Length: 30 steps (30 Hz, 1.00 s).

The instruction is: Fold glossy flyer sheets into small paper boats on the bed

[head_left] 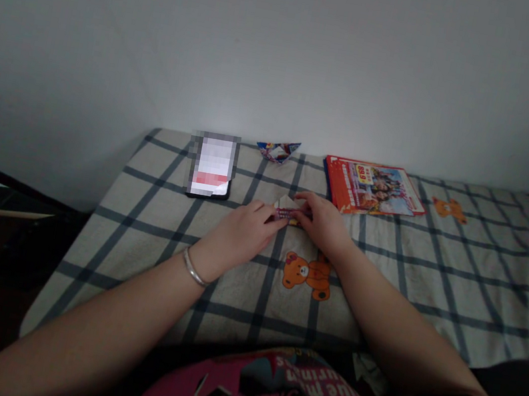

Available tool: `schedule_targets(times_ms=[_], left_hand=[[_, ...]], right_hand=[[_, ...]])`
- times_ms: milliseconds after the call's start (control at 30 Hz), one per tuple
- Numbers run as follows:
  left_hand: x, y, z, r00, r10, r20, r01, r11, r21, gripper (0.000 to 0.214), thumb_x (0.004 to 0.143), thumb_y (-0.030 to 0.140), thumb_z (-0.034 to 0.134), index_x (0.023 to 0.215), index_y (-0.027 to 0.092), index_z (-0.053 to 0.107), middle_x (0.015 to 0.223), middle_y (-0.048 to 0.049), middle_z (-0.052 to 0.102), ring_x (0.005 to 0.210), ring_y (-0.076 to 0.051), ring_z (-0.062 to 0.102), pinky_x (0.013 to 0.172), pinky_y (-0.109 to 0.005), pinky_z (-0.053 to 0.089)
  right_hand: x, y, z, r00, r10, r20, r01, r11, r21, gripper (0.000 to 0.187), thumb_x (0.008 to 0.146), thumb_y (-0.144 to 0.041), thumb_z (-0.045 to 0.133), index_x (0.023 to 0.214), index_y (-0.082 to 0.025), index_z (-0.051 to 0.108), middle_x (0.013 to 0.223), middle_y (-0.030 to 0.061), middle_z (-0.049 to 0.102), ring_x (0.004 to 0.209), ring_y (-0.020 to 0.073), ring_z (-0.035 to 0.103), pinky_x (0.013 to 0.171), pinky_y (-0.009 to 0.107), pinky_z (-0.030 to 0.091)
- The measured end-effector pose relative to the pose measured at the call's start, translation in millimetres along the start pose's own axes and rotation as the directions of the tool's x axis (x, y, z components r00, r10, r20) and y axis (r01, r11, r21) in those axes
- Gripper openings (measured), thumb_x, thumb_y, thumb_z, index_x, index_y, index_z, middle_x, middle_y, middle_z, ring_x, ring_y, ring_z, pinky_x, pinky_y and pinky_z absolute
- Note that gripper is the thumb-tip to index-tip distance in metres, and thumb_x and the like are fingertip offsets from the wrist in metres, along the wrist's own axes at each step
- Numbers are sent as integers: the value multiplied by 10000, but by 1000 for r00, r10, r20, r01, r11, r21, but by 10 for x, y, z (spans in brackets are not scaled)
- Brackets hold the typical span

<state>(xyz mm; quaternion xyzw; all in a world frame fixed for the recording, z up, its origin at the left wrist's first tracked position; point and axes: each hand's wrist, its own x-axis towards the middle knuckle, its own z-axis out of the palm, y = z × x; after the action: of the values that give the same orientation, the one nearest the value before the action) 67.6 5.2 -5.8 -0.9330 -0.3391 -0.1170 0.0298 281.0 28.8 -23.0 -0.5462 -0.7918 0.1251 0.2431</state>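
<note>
A small folded piece of printed paper (285, 213) lies between my two hands, just above the checked cloth. My left hand (249, 229) pinches its left side between thumb and fingers. At its right side, my right hand (321, 221) grips the paper with thumb and bent fingers. A pale, pointed flap of the paper sticks up between them. The fingers cover much of it. Beyond the hands, near the wall, sits a folded paper boat (278, 152) in blue printed paper.
A phone (213, 166) with a lit, blurred screen leans at the back left. A stack of colourful flyers (375, 188) lies at the back right. The checked cloth (134, 250) bears printed teddy bears, and a pale wall (288, 53) closes off the far edge.
</note>
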Motion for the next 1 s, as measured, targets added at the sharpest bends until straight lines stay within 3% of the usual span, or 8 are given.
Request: schedule_targets(times_ms=[233, 367, 467, 700, 867, 1000], left_hand=[[-4, -8, 66, 999, 38, -35, -38, 999, 5, 341, 946, 198, 515, 1266, 127, 608, 1265, -123, 630, 1028, -251, 574, 842, -396, 518], [-13, -20, 102, 999, 28, -37, -28, 1000, 2, 381, 949, 223, 517, 1304, 102, 580, 1297, -138, 618, 1037, -265, 565, 851, -420, 516], [-17, -6, 68, 999, 40, -22, -40, 999, 11, 420, 931, 196, 541, 1348, 151, 552, 1302, -117, 612, 1034, -271, 552, 849, -421, 512], [-13, 14, 36, 999, 37, -15, -36, 999, 14, 393, 924, 168, 531, 1311, 212, 587, 1238, -105, 626, 1000, -262, 549, 809, -407, 502], [-31, 22, 54, 1000, 29, -10, -29, 1000, 7, 404, 938, 200, 525, 1341, 191, 563, 1269, -112, 608, 1101, -282, 524, 906, -440, 486], [-34, 48, 46, 999, 31, -14, -31, 999, 12, 417, 948, 243, 524, 1357, 168, 549, 1325, -108, 586, 1170, -294, 505, 957, -447, 469]], right_hand=[[-55, 112, -124, 998, 35, 48, -42, 985, 169, 465, 762, -183, 698, 1216, -188, 598, 872, 28, 686, 748, 168, 638, 689, 294, 495], [-44, 128, -157, 992, 121, 47, -127, 980, 154, 280, 768, -167, 677, 1046, -199, 669, 805, 17, 698, 704, 158, 635, 654, 285, 491], [-20, 122, -163, 988, 145, 53, -152, 979, 139, 120, 770, -171, 681, 887, -199, 675, 766, 13, 697, 677, 153, 624, 629, 277, 479], [-6, 88, -173, 981, 183, 60, -189, 976, 112, 108, 771, -147, 695, 865, -192, 662, 749, 5, 687, 670, 148, 612, 621, 268, 468], [-21, 109, -148, 991, 127, 26, -129, 988, 79, 146, 787, -113, 669, 915, -180, 682, 837, 35, 682, 744, 166, 622, 690, 297, 494], [-103, 120, -184, 997, -28, -73, 28, 1000, -7, 162, 848, -114, 605, 955, -179, 709, 967, 76, 654, 864, 185, 621, 783, 317, 504]])
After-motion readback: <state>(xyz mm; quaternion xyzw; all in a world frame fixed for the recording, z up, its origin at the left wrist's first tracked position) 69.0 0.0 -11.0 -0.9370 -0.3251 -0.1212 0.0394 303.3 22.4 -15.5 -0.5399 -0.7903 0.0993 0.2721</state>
